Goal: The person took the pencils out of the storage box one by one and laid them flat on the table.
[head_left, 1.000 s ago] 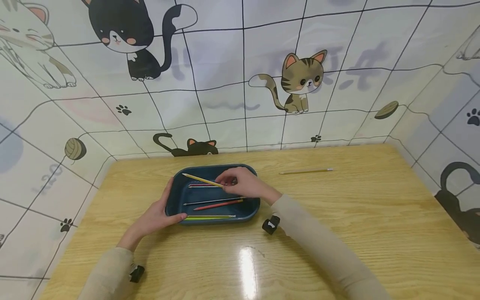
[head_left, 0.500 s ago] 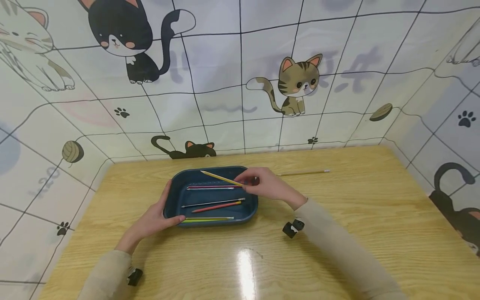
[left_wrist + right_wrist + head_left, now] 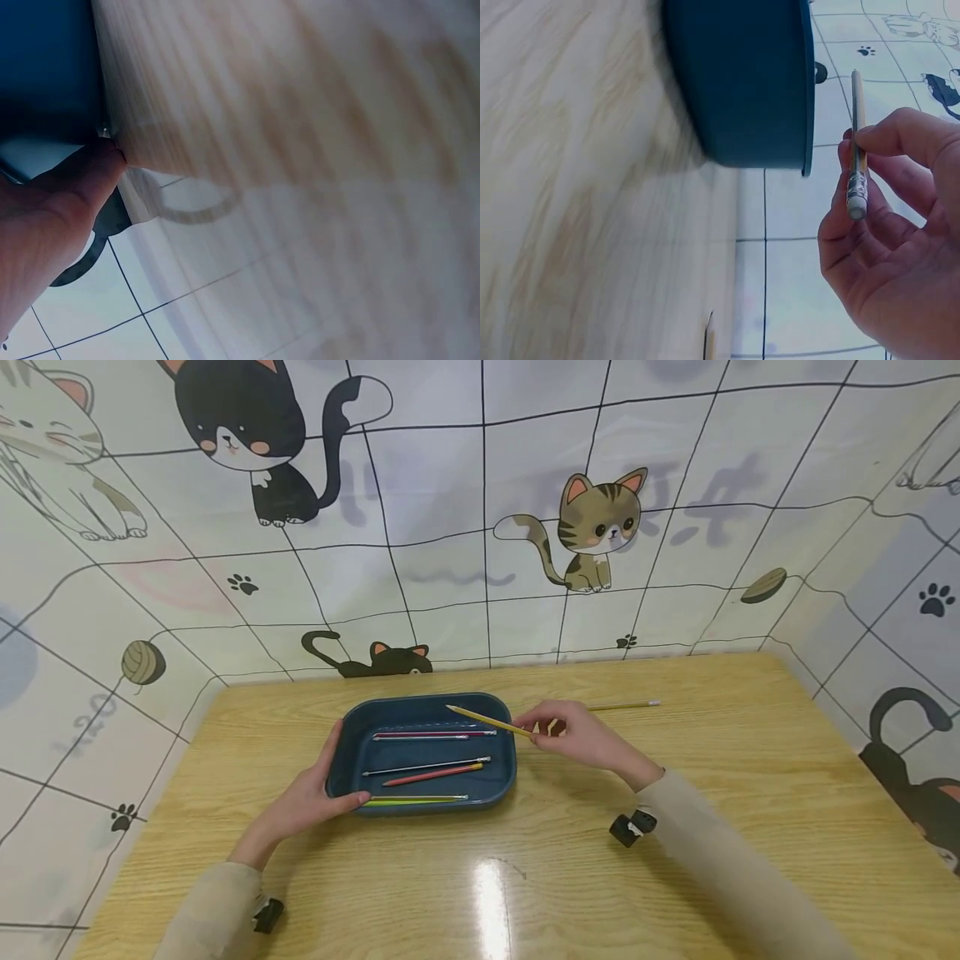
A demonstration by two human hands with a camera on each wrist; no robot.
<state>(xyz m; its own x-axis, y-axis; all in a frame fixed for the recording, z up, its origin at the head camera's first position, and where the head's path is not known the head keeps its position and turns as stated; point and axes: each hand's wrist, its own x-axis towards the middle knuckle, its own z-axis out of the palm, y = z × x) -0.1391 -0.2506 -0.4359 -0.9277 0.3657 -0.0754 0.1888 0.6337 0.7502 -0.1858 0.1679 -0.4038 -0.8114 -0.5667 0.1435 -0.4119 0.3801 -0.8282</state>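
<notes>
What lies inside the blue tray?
The blue tray holds a magenta pencil, pale pencil, dark pencil, red pencil and, along the front, at least one yellow-green pencil. The left hand covers part of the near left corner; that spot cannot be seen.

You wear a plain, pale beige cloth left sleeve point(image 3: 213, 906) and a matching beige right sleeve point(image 3: 738, 868). A small, black, boxy left device point(image 3: 269, 916) and a two-block black right device point(image 3: 624, 831) show whitish patches. Your left hand point(image 3: 307, 797) and right hand point(image 3: 576, 735) are bare.
</notes>
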